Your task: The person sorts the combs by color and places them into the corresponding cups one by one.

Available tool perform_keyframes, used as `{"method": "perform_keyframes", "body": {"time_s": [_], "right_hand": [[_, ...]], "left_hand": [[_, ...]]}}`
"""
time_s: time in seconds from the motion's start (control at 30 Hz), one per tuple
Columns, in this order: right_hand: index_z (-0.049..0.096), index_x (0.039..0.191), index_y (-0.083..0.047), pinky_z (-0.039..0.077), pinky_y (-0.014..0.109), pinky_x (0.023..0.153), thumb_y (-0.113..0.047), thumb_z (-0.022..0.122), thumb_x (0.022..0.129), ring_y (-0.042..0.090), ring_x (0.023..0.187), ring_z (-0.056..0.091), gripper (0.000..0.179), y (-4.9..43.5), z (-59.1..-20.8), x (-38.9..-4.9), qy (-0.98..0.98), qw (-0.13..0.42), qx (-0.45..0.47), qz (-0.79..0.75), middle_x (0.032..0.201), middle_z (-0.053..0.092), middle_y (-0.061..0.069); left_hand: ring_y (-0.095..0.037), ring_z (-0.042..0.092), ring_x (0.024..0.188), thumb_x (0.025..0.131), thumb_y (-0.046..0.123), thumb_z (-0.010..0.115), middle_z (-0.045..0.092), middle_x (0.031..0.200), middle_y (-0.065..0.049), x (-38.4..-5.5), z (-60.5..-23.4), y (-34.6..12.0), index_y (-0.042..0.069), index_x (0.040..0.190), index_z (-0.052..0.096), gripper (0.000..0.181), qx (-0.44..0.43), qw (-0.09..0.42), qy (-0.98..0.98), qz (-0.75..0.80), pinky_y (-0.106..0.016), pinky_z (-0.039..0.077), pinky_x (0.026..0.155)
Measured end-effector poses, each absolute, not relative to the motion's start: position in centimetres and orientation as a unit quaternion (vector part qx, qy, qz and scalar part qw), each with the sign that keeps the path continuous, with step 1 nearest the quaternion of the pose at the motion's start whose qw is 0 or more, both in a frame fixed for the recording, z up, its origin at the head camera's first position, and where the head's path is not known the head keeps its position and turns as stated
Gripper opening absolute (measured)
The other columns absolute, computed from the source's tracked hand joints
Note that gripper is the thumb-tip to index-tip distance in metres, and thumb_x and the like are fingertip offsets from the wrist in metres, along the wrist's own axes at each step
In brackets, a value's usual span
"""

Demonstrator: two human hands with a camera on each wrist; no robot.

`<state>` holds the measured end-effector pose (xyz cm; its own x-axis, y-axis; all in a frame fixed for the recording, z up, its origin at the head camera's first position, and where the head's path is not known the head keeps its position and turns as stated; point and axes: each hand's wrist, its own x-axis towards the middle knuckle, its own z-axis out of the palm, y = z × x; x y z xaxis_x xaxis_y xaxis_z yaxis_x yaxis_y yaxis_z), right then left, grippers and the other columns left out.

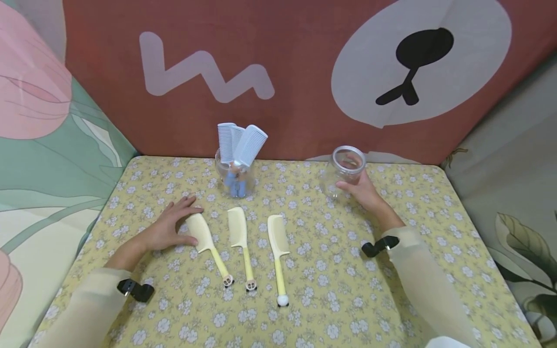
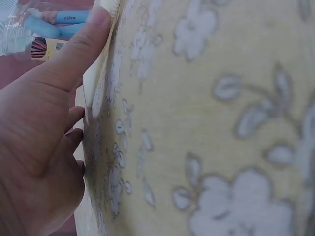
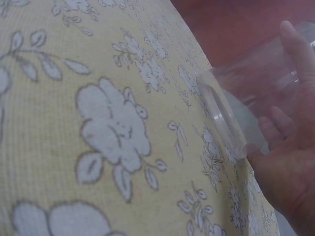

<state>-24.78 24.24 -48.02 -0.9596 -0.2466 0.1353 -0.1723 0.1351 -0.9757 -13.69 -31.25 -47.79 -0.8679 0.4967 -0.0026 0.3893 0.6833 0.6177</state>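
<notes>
Three pale yellow combs lie on the flowered cloth: a left comb [image 1: 199,229], a middle comb [image 1: 237,227] and a right comb [image 1: 278,237]. Their handles end in small animal heads and point toward me. My left hand [image 1: 167,227] rests beside the left comb, thumb and index finger spread at its toothed end. In the left wrist view, the thumb [image 2: 91,37] meets the comb's pale edge. My right hand [image 1: 363,191] grips a clear jar [image 1: 345,166] with a silvery rim from its right side. The jar [image 3: 246,78] stands upright on the cloth; some fingers show through it.
Behind the yellow combs stands another clear jar [image 1: 224,169], holding blue combs [image 1: 251,145] with their toothed ends up. A brown-red printed backdrop [image 1: 300,96] rises at the table's back edge. Patterned cloth walls [image 1: 500,154] flank the flowered table [image 1: 330,299].
</notes>
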Motion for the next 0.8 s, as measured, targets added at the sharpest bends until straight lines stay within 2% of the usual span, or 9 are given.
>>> {"method": "perform_keyframes", "body": {"time_s": [0.2,0.4,0.5,0.57,0.63,0.67,0.73,0.8], "right_hand": [[0.021,0.158,-0.012,0.032,0.050,0.118,0.009,0.067,0.092,0.025,0.139,0.043,0.084,24.2,-48.1,-24.9,0.738,0.027,-0.153,-0.657,0.157,0.034,0.024],[0.021,0.159,-0.011,0.036,0.044,0.116,0.003,0.071,0.092,0.022,0.138,0.045,0.084,24.3,-48.2,-24.9,0.739,0.025,-0.155,-0.655,0.156,0.036,0.023],[0.019,0.159,-0.011,0.038,0.039,0.114,0.004,0.070,0.093,0.025,0.139,0.043,0.085,24.2,-48.2,-24.9,0.734,0.028,-0.162,-0.659,0.156,0.035,0.024],[0.019,0.159,-0.011,0.040,0.037,0.113,0.004,0.070,0.092,0.024,0.138,0.044,0.085,24.2,-48.2,-24.9,0.729,0.029,-0.165,-0.663,0.156,0.034,0.025],[0.018,0.159,-0.010,0.039,0.038,0.114,0.005,0.070,0.092,0.022,0.137,0.044,0.086,24.2,-48.2,-24.9,0.726,0.029,-0.172,-0.666,0.156,0.032,0.026],[0.018,0.159,-0.009,0.038,0.039,0.115,0.005,0.070,0.092,0.021,0.138,0.044,0.086,24.2,-48.2,-24.9,0.722,0.028,-0.174,-0.669,0.157,0.031,0.027],[0.018,0.159,-0.008,0.035,0.043,0.117,0.005,0.071,0.092,0.019,0.138,0.043,0.087,24.2,-48.3,-24.9,0.717,0.028,-0.177,-0.673,0.157,0.030,0.028],[0.016,0.159,-0.007,0.032,0.046,0.119,0.006,0.070,0.092,0.020,0.139,0.042,0.087,24.2,-48.2,-24.9,0.713,0.029,-0.180,-0.677,0.157,0.029,0.029]], "left_hand": [[-0.058,0.012,0.146,0.073,0.030,0.093,0.025,0.159,-0.033,-13.7,-47.3,-30.8,0.007,0.131,0.058,0.072,0.236,0.079,0.915,0.318,-0.075,0.001,0.113],[-0.060,0.007,0.146,0.074,0.020,0.093,0.027,0.156,-0.036,-13.9,-46.3,-30.9,0.008,0.105,0.056,0.050,0.210,0.105,0.902,0.362,-0.076,0.006,0.113],[-0.060,0.007,0.146,0.077,0.013,0.090,0.031,0.153,-0.036,-13.9,-45.7,-31.2,0.008,0.096,0.053,0.042,0.202,0.120,0.887,0.397,-0.078,0.014,0.110],[-0.059,0.016,0.145,0.081,0.010,0.087,0.037,0.150,-0.035,-13.9,-45.2,-31.4,0.008,0.094,0.052,0.037,0.203,0.125,0.878,0.416,-0.075,0.025,0.109],[-0.057,0.025,0.143,0.084,0.008,0.083,0.043,0.148,-0.032,-13.9,-44.8,-31.6,0.008,0.093,0.053,0.032,0.203,0.126,0.873,0.426,-0.066,0.038,0.107],[-0.055,0.030,0.142,0.086,0.008,0.082,0.046,0.147,-0.030,-13.9,-44.7,-31.7,0.008,0.093,0.054,0.029,0.204,0.124,0.872,0.428,-0.057,0.044,0.106],[-0.050,0.038,0.140,0.089,0.009,0.079,0.053,0.144,-0.026,-13.8,-44.5,-31.9,0.008,0.093,0.056,0.023,0.201,0.120,0.871,0.431,-0.035,0.049,0.103],[-0.038,0.043,0.141,0.093,0.010,0.075,0.056,0.142,-0.022,-13.7,-44.5,-32.1,0.007,0.093,0.059,0.017,0.193,0.115,0.867,0.444,-0.021,0.048,0.097]]}}
